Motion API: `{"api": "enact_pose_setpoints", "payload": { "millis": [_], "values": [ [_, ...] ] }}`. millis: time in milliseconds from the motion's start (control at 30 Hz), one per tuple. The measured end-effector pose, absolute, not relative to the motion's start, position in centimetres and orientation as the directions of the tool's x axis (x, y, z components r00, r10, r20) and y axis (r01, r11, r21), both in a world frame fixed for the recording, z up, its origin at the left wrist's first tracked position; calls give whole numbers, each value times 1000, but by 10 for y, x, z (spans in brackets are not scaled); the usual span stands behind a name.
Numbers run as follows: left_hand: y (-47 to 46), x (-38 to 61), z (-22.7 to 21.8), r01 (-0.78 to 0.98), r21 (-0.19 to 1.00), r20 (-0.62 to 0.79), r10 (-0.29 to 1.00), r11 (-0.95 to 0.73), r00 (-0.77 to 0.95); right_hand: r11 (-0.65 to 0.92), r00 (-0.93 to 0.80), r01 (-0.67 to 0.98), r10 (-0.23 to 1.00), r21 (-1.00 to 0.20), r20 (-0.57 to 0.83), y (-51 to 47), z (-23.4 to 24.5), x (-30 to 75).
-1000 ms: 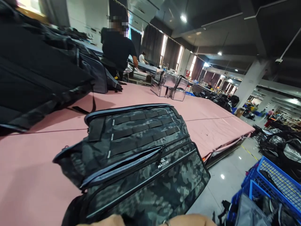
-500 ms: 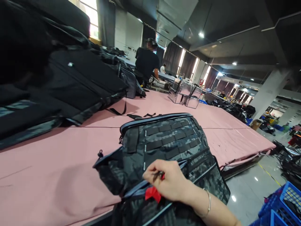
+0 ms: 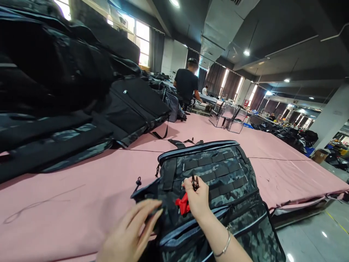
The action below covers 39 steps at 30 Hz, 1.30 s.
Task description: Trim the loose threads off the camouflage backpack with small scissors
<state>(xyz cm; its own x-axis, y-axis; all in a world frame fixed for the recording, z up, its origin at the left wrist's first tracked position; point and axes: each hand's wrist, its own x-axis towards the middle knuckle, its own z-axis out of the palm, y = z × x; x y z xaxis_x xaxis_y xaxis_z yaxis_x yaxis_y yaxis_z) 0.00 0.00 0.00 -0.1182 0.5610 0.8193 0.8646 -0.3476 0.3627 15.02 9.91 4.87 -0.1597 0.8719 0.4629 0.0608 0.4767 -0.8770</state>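
The camouflage backpack (image 3: 215, 189) lies flat on the pink tabletop (image 3: 68, 196) directly before me, its webbing-strap front panel facing up and its lower end hanging past the near edge. The step in hand appears to be inspection and trimming of that front panel. My right hand (image 3: 196, 198) rests on the panel just below the webbing rows, fingers closed around a small pair of dark thread snips (image 3: 194, 182) whose tips point up from my fingertips; a red piece (image 3: 183, 204), either handle or tag, shows under the palm. My left hand (image 3: 131, 233) is loosely open, fingers extended and touching the backpack's left edge near a side zip pull (image 3: 138, 181); it holds nothing. In my judgement the next move calls for steadying the fabric with the left hand and bringing the snip tips to any loose thread without nicking the webbing. Black bags (image 3: 81, 102) are stacked at the left. A person (image 3: 187, 87) stands at the far end, well apart.
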Motion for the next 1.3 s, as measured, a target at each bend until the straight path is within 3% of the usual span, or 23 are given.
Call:
{"api": "enact_pose_setpoints", "payload": {
  "millis": [67, 133, 233, 400, 533, 667, 733, 833, 1000, 1133, 1300],
  "values": [
    [30, -12, 18, 895, 300, 855, 509, -329, -100, 496, -154, 90, 864, -864, 480, 96, 50, 151],
    [52, -19, 30, 895, 315, 821, 564, -316, -90, 502, -145, 110, 862, -858, 485, 96, 50, 151],
    [62, -22, 40, 854, 414, 735, 669, -314, -111, 497, -154, 125, 864, -858, 478, 98, 48, 149],
    [51, -18, 57, 628, 703, 588, 769, -333, -251, 488, -172, 141, 869, -861, 464, 96, 45, 149],
    [48, -13, 69, 574, 753, 551, 785, -321, -284, 502, -196, 167, 861, -849, 470, 94, 47, 150],
    [52, -3, 68, 243, 947, 308, 811, -211, -497, 503, -205, 166, 859, -848, 469, 92, 48, 150],
    [54, 2, 65, 83, 982, 186, 814, -169, -550, 503, -205, 162, 859, -849, 469, 91, 47, 149],
    [54, 6, 61, -138, 980, 43, 828, -144, -559, 500, -197, 147, 861, -854, 470, 91, 44, 149],
    [44, -2, 70, -460, 873, -147, 812, -162, -564, 488, -170, 112, 868, -866, 467, 89, 40, 151],
    [30, -3, 85, -523, 837, -201, 799, -162, -568, 515, -175, 153, 854, -843, 490, 83, 40, 154],
    [18, 9, 93, -565, 808, -240, 783, -167, -574, 670, -258, 168, 738, -723, 623, 76, 41, 157]
  ]
}}
